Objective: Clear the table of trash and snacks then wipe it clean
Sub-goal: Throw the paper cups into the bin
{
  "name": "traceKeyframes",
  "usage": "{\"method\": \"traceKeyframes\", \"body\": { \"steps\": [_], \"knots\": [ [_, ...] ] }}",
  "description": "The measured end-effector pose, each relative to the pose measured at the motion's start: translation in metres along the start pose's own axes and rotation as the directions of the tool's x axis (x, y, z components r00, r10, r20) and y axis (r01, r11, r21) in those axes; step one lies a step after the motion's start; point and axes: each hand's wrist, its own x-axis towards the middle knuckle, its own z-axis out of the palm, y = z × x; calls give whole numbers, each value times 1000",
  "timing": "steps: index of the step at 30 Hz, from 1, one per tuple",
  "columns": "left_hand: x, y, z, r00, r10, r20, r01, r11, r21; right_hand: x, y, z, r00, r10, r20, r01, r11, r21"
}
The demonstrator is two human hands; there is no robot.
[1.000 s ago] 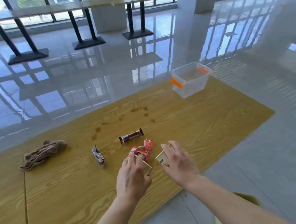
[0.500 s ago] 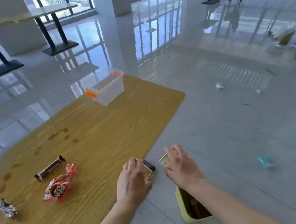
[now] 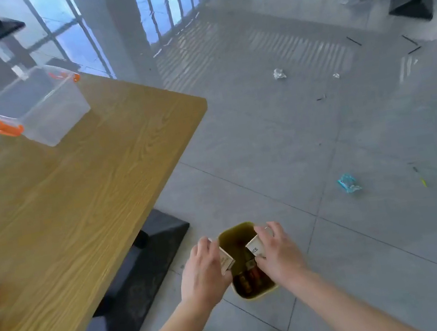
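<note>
Cardboard, likely light and crushable: left hand [image 3: 204, 270] pinches left carton [image 3: 226, 260], right hand [image 3: 278, 253] pinches right carton [image 3: 255, 248], fingers [image 3: 262, 232] at edges, above yellow bin [image 3: 257, 296], 4 o'clock off worktop [image 3: 88, 200].

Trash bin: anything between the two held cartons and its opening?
Nothing visible. The left hand grips the left carton, the right hand the right carton, both directly over the open trash bin. Trash inside lies low, well under the rim.
</note>
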Motion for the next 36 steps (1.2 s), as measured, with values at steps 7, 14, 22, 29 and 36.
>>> {"method": "traceKeyframes", "body": {
  "steps": [7,14,22,29,36],
  "knots": [
    [68,-24,104,984,86,153,-97,993,65,60,60,94,988,140,67,-147,982,115],
    [126,-56,210,958,144,249,-180,975,129,115,108,196,975,204,85,-215,967,140],
    [170,-81,296,939,206,275,-256,953,163,168,148,279,979,184,88,-193,975,113],
    [188,-83,335,921,249,300,-319,923,215,182,168,308,979,192,69,-197,976,87],
    [192,-86,339,929,192,318,-280,924,262,186,174,311,986,163,37,-165,983,76]
  ]
}}
